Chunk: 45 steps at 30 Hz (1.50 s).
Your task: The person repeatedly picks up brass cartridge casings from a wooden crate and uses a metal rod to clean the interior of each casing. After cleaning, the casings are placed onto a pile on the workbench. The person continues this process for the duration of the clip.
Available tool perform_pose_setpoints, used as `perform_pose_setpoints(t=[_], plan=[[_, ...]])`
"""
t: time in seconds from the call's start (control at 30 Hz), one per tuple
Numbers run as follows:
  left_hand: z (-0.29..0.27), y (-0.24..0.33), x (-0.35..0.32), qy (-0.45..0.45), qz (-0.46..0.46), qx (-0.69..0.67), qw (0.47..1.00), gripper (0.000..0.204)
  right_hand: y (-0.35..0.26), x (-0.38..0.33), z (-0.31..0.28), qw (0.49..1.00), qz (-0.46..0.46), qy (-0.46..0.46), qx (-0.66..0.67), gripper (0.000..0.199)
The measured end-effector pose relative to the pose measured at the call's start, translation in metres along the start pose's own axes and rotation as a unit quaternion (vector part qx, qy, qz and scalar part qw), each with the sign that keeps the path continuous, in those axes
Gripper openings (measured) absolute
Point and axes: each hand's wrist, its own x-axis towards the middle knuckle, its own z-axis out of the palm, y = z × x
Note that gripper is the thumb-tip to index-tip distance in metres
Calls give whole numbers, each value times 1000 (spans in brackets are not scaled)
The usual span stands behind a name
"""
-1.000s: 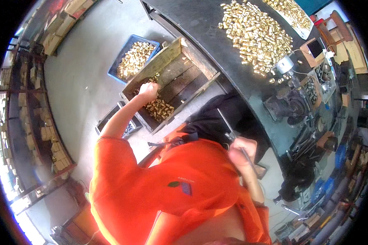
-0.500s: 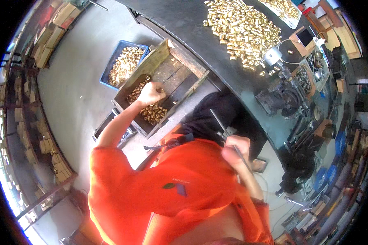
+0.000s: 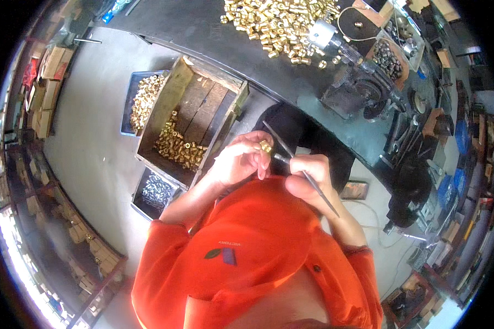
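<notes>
My left hand (image 3: pixel 239 159) pinches a small brass fitting (image 3: pixel 266 146) between thumb and fingers, in front of my orange shirt. Close on its right, my right hand (image 3: pixel 310 172) is closed round a T-handle wrench (image 3: pixel 327 202). The wrench's long dark bar slants past the fist, and its short shaft points left at the fitting. A small gap seems to lie between shaft and fitting; contact is hard to make out. Beyond my left hand stands a wooden crate (image 3: pixel 207 104), with loose brass fittings (image 3: pixel 181 149) heaped in its near left part.
Left of the crate sits a blue tray (image 3: pixel 127 109) of brass pieces; nearer is a dark bin (image 3: pixel 141 205) with small silver parts. A black workbench (image 3: pixel 192 35) carries a brass pile (image 3: pixel 280 27) and a dark metal machine (image 3: pixel 362 90). A phone-like slab (image 3: pixel 355 190) lies to the right.
My left hand has come out of the crate, moving right and nearer with a brass fitting, to beside the wrench. My right hand keeps its grip. The view has shifted.
</notes>
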Motion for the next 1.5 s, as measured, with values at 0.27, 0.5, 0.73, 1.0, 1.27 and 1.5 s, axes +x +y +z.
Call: perform_pose_setpoints(t=[0.27, 0.5, 0.73, 1.0, 1.27, 1.5], plan=[[-3, -6, 4, 63, -23, 31, 997, 41, 6, 2, -1, 999, 27, 11, 21, 38], [2, -1, 4, 99, -21, 187, 977, 53, 7, 9, 0, 1000, -1, 18, -10, 32], [7, 2, 1, 106, 55, 411, 904, 45, 10, 9, 5, 995, -24, 10, -92, 23], [13, 11, 2, 15, 44, 378, 925, 25, 24, 5, 16, 999, -12, 38, -16, 24], [15, 24, 10, 101, 171, 565, 800, 16, 15, -12, -1, 996, 56, 57, 42, 40], [-4, 23, 17, 155, 286, 725, 607, 25, -11, -15, -3, 998, -47, -16, 39, 48]])
